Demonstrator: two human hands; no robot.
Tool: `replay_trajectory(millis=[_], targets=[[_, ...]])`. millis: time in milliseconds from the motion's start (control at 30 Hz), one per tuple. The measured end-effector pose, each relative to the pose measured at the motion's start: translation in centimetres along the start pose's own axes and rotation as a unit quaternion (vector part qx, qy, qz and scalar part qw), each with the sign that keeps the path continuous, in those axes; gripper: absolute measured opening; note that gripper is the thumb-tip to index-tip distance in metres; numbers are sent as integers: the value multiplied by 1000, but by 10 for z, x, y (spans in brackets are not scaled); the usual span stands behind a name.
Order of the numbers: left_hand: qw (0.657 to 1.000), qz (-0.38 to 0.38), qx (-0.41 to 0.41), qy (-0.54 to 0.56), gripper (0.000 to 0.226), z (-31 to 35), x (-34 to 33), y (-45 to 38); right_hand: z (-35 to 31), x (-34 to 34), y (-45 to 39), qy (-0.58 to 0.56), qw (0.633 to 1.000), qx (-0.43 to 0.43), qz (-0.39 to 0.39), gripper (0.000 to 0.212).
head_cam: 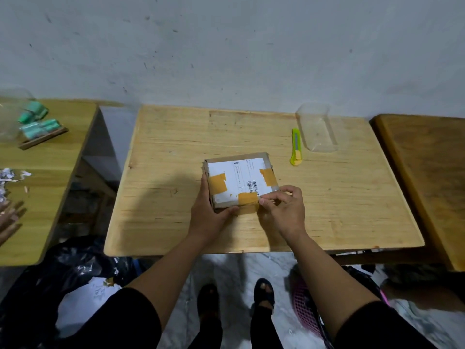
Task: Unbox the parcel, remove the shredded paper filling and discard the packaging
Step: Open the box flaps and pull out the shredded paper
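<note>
Room: a scuffed pale grey wall behind three wooden surfaces set side by side, with a marbled light floor below.
Bench: the middle light-wood bench carries the work; a second one stands to the left and a darker one to the right.
Parcel: a small flat cardboard parcel lies near the middle of the bench, towards its near edge, closed, with a white shipping label on top and brown tape strips over the label's edges.
Left hand: the left hand grips the parcel's near-left corner, fingers along the left side and thumb across the front edge.
Right hand: the right hand sits at the near-right edge of the parcel, its fingers pinched narrow on the tape there; whether an end is already lifted I cannot tell.
Knife: a yellow-green utility knife lies on the bench beyond and right of the parcel, apart from it.
Container: a clear plastic container stands just right of the knife, near the wall.
Left surface: green rolls inside clear packaging on a small wooden board, and shredded paper at the left edge.
Floor: a black bag lies at lower left, a pink mesh basket at lower right, and the person's feet in dark sandals between them.
</note>
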State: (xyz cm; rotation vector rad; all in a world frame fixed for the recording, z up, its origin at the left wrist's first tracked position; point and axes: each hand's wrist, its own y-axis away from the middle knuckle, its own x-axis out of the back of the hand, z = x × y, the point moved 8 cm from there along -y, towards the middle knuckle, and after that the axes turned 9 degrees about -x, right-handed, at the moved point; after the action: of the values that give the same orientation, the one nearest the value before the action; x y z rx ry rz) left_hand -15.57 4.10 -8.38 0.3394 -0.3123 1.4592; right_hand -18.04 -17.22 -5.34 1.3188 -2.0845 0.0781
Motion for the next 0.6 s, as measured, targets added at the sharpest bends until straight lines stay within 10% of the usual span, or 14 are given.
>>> replay_trajectory(millis=[600], targets=[[1000, -11, 21, 10, 104, -9, -7, 1, -8, -1, 4, 47, 999, -16, -13, 21]])
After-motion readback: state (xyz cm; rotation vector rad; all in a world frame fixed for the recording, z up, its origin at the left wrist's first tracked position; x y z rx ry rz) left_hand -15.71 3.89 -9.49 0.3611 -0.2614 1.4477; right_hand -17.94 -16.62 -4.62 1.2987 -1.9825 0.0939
